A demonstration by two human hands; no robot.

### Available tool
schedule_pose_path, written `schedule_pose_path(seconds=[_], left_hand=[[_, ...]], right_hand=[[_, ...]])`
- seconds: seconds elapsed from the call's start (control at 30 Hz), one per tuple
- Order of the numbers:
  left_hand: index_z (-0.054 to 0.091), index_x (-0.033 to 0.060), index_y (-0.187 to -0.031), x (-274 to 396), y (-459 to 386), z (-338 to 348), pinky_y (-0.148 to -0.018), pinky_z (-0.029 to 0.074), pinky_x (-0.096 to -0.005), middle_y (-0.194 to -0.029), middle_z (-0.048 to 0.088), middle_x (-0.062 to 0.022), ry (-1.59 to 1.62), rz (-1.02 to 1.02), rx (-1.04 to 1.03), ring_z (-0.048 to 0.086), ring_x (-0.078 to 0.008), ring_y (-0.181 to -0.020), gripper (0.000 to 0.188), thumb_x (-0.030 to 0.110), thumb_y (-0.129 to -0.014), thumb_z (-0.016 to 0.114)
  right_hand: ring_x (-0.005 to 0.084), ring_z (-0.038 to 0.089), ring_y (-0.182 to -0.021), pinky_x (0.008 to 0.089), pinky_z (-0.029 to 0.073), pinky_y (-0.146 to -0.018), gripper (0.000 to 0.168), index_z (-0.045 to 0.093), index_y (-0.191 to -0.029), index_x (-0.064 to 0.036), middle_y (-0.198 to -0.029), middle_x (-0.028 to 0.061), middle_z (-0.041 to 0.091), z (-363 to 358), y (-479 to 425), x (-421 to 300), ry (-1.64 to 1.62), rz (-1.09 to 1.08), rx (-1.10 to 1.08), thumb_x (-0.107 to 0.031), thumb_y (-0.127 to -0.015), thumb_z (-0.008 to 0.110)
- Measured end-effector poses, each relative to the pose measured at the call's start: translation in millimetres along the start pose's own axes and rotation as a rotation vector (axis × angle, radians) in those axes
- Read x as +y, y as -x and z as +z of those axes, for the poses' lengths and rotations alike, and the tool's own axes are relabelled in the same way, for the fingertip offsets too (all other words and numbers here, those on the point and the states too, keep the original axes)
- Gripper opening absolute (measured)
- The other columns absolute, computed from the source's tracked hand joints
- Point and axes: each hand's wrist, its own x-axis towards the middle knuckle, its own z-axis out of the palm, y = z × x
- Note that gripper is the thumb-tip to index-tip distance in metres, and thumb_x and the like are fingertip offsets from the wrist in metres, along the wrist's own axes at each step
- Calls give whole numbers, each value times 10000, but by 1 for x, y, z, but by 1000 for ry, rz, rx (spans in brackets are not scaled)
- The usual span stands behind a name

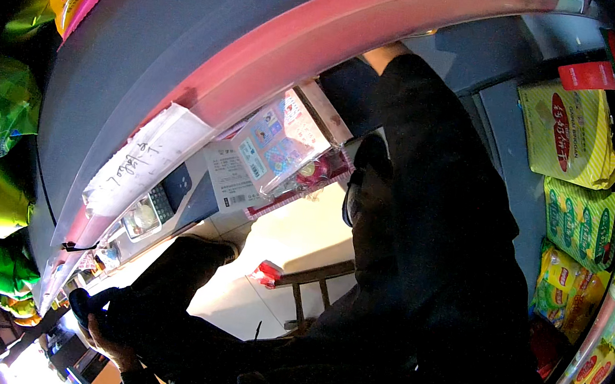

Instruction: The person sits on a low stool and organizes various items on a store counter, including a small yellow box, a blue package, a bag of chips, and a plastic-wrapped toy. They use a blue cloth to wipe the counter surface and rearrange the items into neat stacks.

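At the lower left, my left hand [107,344] is around a dark object [83,306] with a rounded end; what it is cannot be made out. My right arm, in a black sleeve, reaches up to the shelf edge. Only the wrist and back part of my right hand [386,56] show below the red strip of the shelf edge [278,43]; its fingers are hidden. Left of that arm, beneath the strip, lie a printed package [285,139], a grey-white printed sheet or pack [230,178] and a red-edged clear packet [308,183].
A handwritten paper tag [145,161] is fixed to the strip. Yellow biscuit packs [572,132] and green-striped packs [580,220] line the right. Shiny green bags [4,107] stand at the left. A dark rail or stool frame [318,274] and a red wrapper [266,274] are near the tiled floor.
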Motion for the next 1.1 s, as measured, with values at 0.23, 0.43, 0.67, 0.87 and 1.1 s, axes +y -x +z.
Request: schedule_pose_path(seconds=[0.23, 0.43, 0.67, 0.87, 1.1], left_hand=[[574, -41, -1234, -8, -6, -21, -874, 544, -427, -1087, 659, -175, -22, -18, 114, 640, -296, -979, 454, 282, -916, 551], [564, -43, -1246, 4, 3, 3, -842, 563, -426, -1100, 647, -190, 53, -13, -25, 646, -299, -940, 459, 244, -888, 587], [551, -48, -1264, 4, -2, -6, -855, 570, -431, -1126, 639, -191, -74, 16, 63, 637, -310, -966, 483, 229, -872, 615], [508, -51, -1331, 13, 3, 23, -873, 570, -453, -1124, 640, -217, -39, 95, 25, 650, -329, -960, 532, 224, -885, 593], [484, -51, -1356, 23, 20, 40, -811, 588, -428, -1086, 647, -223, 18, 19, -57, 660, -325, -924, 567, 251, -888, 592]], right_hand=[[278, 642, -1029, 467, 484, -878, 415, 597, -1181, -75, -1126, 193, 649, -4, -2, -1, 32, -11, 24, -265, -815, 647], [275, 652, -1007, 462, 500, -852, 395, 602, -1164, -76, -1114, 194, 656, -5, -3, 1, 88, -40, 67, -256, -814, 646], [273, 665, -982, 456, 518, -821, 373, 608, -1144, -78, -1100, 194, 663, -8, -16, 1, 196, -84, 140, -245, -813, 645], [270, 675, -961, 452, 533, -795, 353, 613, -1127, -79, -1088, 195, 669, -8, -8, 13, 261, -90, 208, -236, -812, 643], [248, 704, -854, 403, 573, -688, 335, 597, -1159, -77, -1046, 153, 684, -14, 46, 32, -131, 425, 58, -243, -875, 657]])
